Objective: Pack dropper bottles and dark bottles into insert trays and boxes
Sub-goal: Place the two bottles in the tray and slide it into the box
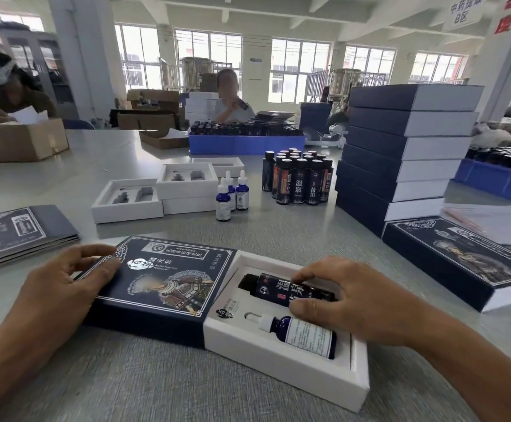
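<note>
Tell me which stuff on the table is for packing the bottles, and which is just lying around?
For the job:
- dark bottle, held by the right hand
- dropper bottle
- insert tray
- printed box, under the left hand
- spare trays, spare bottles

Lying about:
- cardboard carton
- leaflets

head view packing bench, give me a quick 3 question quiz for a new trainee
1. True or false: the dropper bottle lies flat in the white insert tray.
2. Which thing does the right hand grip? A) the dark bottle B) a loose leaflet C) a blue crate
3. Fill in: the left hand rests on the printed dark ____ that the tray sticks out of.

Key: 1 true; 2 A; 3 sleeve
</note>
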Demonstrator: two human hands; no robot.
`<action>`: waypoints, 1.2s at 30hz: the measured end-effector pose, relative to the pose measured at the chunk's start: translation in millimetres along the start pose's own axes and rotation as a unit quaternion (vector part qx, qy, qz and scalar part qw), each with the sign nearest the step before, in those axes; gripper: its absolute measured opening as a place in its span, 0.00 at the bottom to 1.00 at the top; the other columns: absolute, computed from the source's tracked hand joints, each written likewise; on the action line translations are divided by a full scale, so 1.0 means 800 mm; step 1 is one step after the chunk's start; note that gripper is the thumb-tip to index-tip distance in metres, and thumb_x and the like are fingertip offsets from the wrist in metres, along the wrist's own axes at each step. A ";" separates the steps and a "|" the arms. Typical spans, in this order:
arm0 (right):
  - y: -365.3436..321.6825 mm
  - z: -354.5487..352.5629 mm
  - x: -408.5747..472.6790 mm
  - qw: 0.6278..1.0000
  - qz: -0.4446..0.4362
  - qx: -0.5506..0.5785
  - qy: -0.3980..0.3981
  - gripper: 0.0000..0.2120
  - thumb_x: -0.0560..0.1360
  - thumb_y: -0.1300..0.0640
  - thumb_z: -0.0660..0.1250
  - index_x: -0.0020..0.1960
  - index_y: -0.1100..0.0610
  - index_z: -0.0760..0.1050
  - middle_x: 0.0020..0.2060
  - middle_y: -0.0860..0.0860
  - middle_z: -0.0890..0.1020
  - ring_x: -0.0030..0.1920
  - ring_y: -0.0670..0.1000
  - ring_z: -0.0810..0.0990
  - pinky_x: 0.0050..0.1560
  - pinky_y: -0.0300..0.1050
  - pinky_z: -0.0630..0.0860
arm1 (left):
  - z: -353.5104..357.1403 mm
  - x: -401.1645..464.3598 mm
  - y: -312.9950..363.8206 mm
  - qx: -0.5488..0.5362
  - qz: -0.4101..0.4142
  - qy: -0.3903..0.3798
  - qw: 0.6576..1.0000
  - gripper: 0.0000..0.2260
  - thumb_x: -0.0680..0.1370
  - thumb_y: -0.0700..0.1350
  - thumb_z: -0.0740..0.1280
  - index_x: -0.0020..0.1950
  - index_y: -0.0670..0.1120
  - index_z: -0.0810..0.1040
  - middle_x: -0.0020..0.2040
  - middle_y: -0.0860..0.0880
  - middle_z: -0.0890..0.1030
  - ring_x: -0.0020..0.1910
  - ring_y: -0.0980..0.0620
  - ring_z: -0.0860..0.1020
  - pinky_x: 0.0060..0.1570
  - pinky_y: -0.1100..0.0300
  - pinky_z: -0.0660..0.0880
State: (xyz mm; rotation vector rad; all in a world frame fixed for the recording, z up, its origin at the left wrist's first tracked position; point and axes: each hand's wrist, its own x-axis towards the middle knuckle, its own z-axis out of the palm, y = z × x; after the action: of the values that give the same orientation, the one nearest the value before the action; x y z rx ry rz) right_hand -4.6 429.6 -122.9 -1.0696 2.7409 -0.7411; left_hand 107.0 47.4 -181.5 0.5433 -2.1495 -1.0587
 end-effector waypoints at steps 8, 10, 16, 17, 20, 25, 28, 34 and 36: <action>-0.006 -0.001 -0.001 1.000 0.009 0.019 -0.017 0.25 0.70 0.34 0.69 0.64 0.42 0.76 0.56 0.39 0.77 0.55 0.41 0.77 0.59 0.46 0.77 | -0.001 0.001 -0.002 0.006 -0.001 0.003 1.000 0.32 0.62 0.79 0.64 0.62 0.66 0.76 0.47 0.65 0.83 0.44 0.60 0.83 0.45 0.51 0.80; -0.007 -0.003 -0.001 0.999 0.010 0.022 -0.023 0.24 0.71 0.36 0.69 0.64 0.43 0.77 0.56 0.39 0.77 0.55 0.40 0.77 0.60 0.45 0.76 | -0.001 0.000 -0.001 0.006 0.002 0.002 1.000 0.31 0.63 0.78 0.64 0.61 0.66 0.77 0.47 0.66 0.83 0.43 0.62 0.83 0.43 0.54 0.79; -0.007 -0.006 -0.001 0.999 0.007 0.036 -0.033 0.25 0.70 0.37 0.69 0.65 0.44 0.77 0.56 0.40 0.77 0.56 0.42 0.78 0.60 0.46 0.77 | 0.002 -0.002 0.005 -0.012 0.012 -0.005 1.000 0.14 0.72 0.64 0.70 0.56 0.67 0.78 0.46 0.68 0.81 0.45 0.59 0.82 0.41 0.59 0.74; -0.007 -0.007 -0.001 0.999 0.007 0.040 -0.037 0.25 0.70 0.37 0.69 0.65 0.44 0.77 0.56 0.39 0.77 0.56 0.42 0.78 0.59 0.45 0.78 | 0.002 -0.002 0.008 -0.019 0.013 -0.010 1.000 0.11 0.73 0.62 0.71 0.55 0.68 0.79 0.45 0.69 0.81 0.45 0.60 0.81 0.41 0.60 0.73; -0.006 -0.008 -0.001 0.998 0.005 0.047 -0.041 0.27 0.68 0.35 0.67 0.64 0.43 0.77 0.55 0.38 0.77 0.55 0.41 0.78 0.56 0.44 0.79 | 0.001 -0.005 0.018 -0.036 0.011 -0.036 0.999 0.08 0.75 0.57 0.71 0.53 0.67 0.79 0.46 0.64 0.83 0.43 0.67 0.80 0.40 0.64 0.70; -0.003 -0.007 0.000 0.999 -0.002 0.037 -0.036 0.25 0.66 0.32 0.66 0.61 0.39 0.77 0.53 0.37 0.78 0.53 0.38 0.78 0.53 0.40 0.76 | -0.001 -0.010 0.031 -0.025 0.004 -0.061 0.998 0.08 0.77 0.54 0.70 0.55 0.61 0.79 0.51 0.58 0.82 0.46 0.60 0.80 0.40 0.66 0.71; -0.003 -0.007 0.001 0.999 -0.003 0.042 -0.035 0.26 0.64 0.31 0.66 0.60 0.39 0.77 0.53 0.37 0.78 0.54 0.40 0.78 0.57 0.43 0.75 | -0.001 -0.013 0.035 -0.027 -0.001 -0.049 0.998 0.06 0.77 0.53 0.70 0.53 0.61 0.79 0.51 0.59 0.82 0.45 0.61 0.80 0.40 0.66 0.71; -0.003 -0.007 0.003 0.998 -0.018 0.048 -0.045 0.23 0.64 0.31 0.66 0.58 0.36 0.76 0.53 0.36 0.78 0.54 0.36 0.77 0.54 0.40 0.75 | 0.000 -0.012 0.036 -0.041 -0.009 -0.041 0.998 0.07 0.77 0.53 0.70 0.54 0.61 0.80 0.51 0.59 0.82 0.48 0.61 0.80 0.43 0.64 0.72; -0.003 -0.008 0.003 0.998 -0.020 0.047 -0.047 0.20 0.64 0.31 0.66 0.55 0.33 0.75 0.53 0.35 0.77 0.54 0.33 0.75 0.51 0.37 0.74 | -0.001 -0.011 0.036 -0.047 -0.014 -0.046 0.998 0.08 0.77 0.53 0.71 0.55 0.61 0.80 0.52 0.58 0.83 0.50 0.60 0.80 0.45 0.62 0.73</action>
State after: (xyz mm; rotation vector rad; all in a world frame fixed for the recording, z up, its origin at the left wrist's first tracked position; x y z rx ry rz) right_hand -6.8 429.1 -116.4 -1.1134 2.5861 -0.7971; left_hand 111.7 69.4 -161.5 0.4901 -2.1634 -1.2155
